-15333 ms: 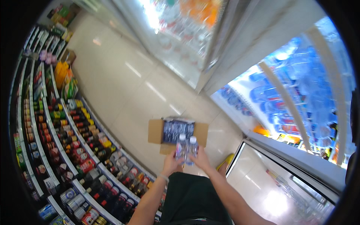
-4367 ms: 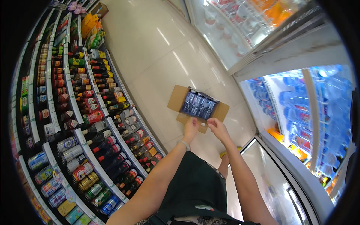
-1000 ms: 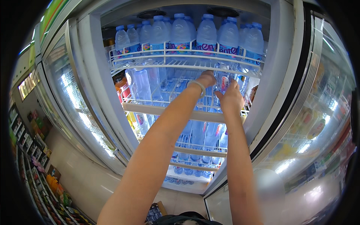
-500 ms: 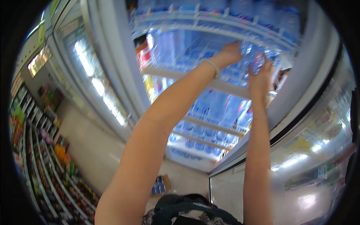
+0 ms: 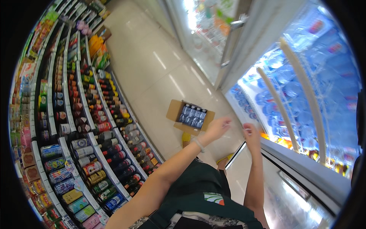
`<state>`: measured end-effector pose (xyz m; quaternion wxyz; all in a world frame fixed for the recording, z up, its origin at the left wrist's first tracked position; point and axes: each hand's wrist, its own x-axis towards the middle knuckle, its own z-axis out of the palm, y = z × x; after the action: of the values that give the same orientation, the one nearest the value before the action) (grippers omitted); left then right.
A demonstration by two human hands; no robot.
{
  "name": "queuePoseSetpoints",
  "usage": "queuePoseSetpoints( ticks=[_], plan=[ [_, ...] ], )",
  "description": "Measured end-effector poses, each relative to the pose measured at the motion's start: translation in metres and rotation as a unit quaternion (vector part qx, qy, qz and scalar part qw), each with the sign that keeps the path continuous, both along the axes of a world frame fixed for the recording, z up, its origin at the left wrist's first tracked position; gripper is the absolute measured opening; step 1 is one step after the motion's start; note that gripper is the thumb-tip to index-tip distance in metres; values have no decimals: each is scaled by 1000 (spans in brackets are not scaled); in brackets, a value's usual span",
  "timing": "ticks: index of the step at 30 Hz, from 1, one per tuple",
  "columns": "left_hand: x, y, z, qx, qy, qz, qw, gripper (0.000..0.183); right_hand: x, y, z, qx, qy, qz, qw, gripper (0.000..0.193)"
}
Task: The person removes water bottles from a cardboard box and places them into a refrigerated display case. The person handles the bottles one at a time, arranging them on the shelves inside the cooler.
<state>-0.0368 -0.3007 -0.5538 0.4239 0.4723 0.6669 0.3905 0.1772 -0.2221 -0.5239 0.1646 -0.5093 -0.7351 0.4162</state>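
Note:
Both of my hands are in mid-air over the floor between the open drinks fridge and the cardboard box. My left hand (image 5: 219, 128), with a pale band at the wrist, hangs just right of the box, fingers loosely bent and nothing visible in them. Close to the fridge's lower edge, my right hand (image 5: 251, 136) has its fingers bent and a little apart, also without anything visible in it. The open cardboard box (image 5: 174, 109) stands on the floor with its flaps spread. Several clear bottles (image 5: 193, 115) with dark caps are packed inside it.
At the right, the fridge shelves hold many water bottles (image 5: 284, 72) behind pale shelf rails (image 5: 305, 84). One glass door (image 5: 206, 42) stands open beyond; another glass panel (image 5: 293, 194) is near my right arm. Shelves of drink cans (image 5: 82, 152) and dark bottles (image 5: 118, 152) line the left.
My hands have left the water bottles on the fridge shelf and come down over the floor. The view has turned left and down, bringing the box and the drink shelves into sight.

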Motion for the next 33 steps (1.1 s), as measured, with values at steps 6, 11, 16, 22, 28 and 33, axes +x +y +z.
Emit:
queuePoseSetpoints(
  ticks=[6,11,16,22,28,33],
  plan=[
    [-95,-108,-211,-204,68,141,966,28,-136,-50,-210,-224,-47,172,958,34],
    [-150,-88,-330,-248,49,196,947,30,-225,-65,-388,-386,-32,-69,919,50],
    [-147,-47,-447,-338,20,132,932,42,-244,-67,-510,-428,-45,-291,854,62],
    [-126,-69,-470,-380,86,146,910,68,-259,-77,-517,-527,-34,-339,778,75],
    [-117,-47,-458,-413,132,143,890,78,-241,-89,-559,-426,47,-295,854,75],
    [-124,-55,-454,-428,117,138,885,78,-248,-82,-509,-471,25,-287,833,80]
  ],
)
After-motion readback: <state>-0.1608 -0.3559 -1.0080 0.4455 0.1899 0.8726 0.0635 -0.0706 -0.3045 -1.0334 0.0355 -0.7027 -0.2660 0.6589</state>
